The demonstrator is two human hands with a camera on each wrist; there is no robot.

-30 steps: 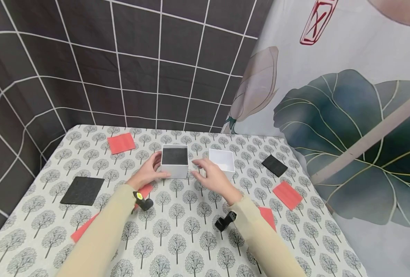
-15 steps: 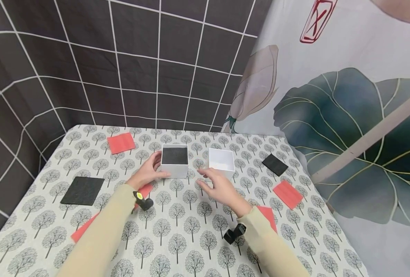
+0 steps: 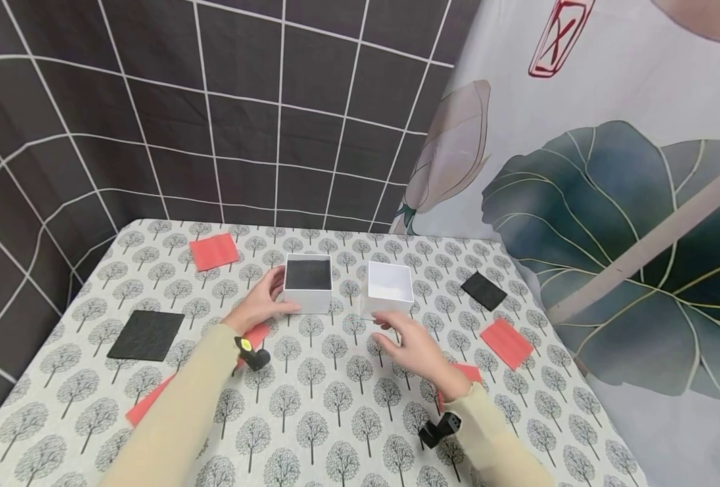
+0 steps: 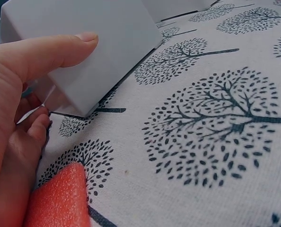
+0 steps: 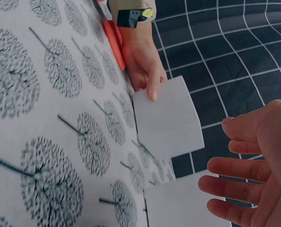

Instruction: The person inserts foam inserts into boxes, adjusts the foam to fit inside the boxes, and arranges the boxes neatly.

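Note:
A white open-topped box (image 3: 307, 302) stands mid-table with a flat black piece (image 3: 308, 274) inside. My left hand (image 3: 261, 304) holds its near left corner, thumb on the front face and the other fingers at the left side, as the left wrist view also shows. Just right of it stands a second white box (image 3: 390, 280), open at the top, its pale inside visible. In front of that box, my right hand (image 3: 417, 348) has loose, spread fingers and holds nothing. The right wrist view shows its fingers (image 5: 240, 189) overlapping the second box's white face (image 5: 178, 203).
A red foam sheet (image 3: 213, 251) and a black sheet (image 3: 146, 335) lie on the left, with another red sheet (image 3: 149, 400) partly under the left forearm. On the right are a small black sheet (image 3: 484, 291), a red sheet (image 3: 506, 343) and another red sheet (image 3: 468, 372) by the right wrist.
My right hand has moved right and toward me, from beside the left box to in front of the right one. The left hand and both boxes stay put.

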